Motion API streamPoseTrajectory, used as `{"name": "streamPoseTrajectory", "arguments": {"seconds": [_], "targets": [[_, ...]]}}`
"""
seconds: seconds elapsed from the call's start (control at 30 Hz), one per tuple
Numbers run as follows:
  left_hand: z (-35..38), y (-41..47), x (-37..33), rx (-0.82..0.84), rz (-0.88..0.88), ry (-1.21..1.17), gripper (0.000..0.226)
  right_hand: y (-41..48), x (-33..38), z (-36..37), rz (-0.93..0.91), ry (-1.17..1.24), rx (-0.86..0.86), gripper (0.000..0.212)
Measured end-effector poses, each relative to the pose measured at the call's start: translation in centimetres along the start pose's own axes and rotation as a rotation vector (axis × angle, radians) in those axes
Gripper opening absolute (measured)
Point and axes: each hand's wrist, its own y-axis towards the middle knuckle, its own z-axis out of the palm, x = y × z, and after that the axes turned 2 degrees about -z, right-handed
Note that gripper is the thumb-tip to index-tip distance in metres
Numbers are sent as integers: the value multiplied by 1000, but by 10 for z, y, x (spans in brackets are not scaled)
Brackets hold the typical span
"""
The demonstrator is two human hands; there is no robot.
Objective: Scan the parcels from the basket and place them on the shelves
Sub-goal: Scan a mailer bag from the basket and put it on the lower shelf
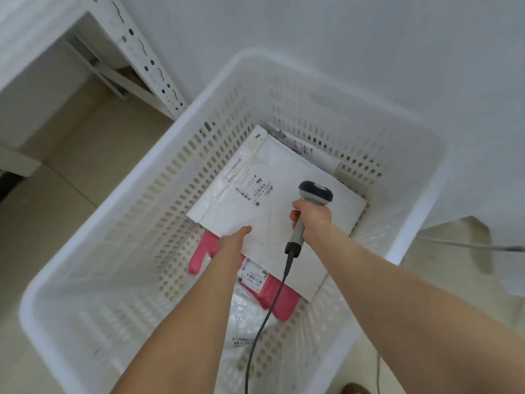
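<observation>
Trouble could start at the left hand [235, 240]. It pinches only the near edge of the white parcel [284, 172], thumb on top, so the bendy bag might slip and fall back into the basket [170, 189]. The right hand [311, 220] is wrapped round the scanner [315, 191] handle, with the head just past its knuckles, over the parcel. The label [250, 186] lies left of that hand, so the beam may miss it. The cord [264, 322] hangs below the right wrist and could snag on the pink parcel [278, 297].
</observation>
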Motion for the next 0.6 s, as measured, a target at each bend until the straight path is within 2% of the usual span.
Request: {"name": "streamPoseTrajectory", "arguments": {"seconds": [0.07, 0.1, 0.23, 0.33, 0.43, 0.6], "targets": [[4, -9, -7, 29, 2, -86, 58, 11, -4, 3, -3, -6, 3, 20], [5, -7, -10, 42, 16, -128, 54, 15, -5, 5, -2, -16, 3, 19], [12, 1, -14, 38, 57, -316, 49, 26, -4, 9, 5, -31, 15, 16], [15, -5, -17, 96, 90, -377, 50, 29, -3, 11, 6, -21, 26, 17], [13, -17, -22, 124, 134, -371, 42, 22, 0, 11, 6, -17, 35, 17], [-1, -65, -47, -28, 258, -179, 34, -24, 20, 9, 4, -39, 42, 15]]}}
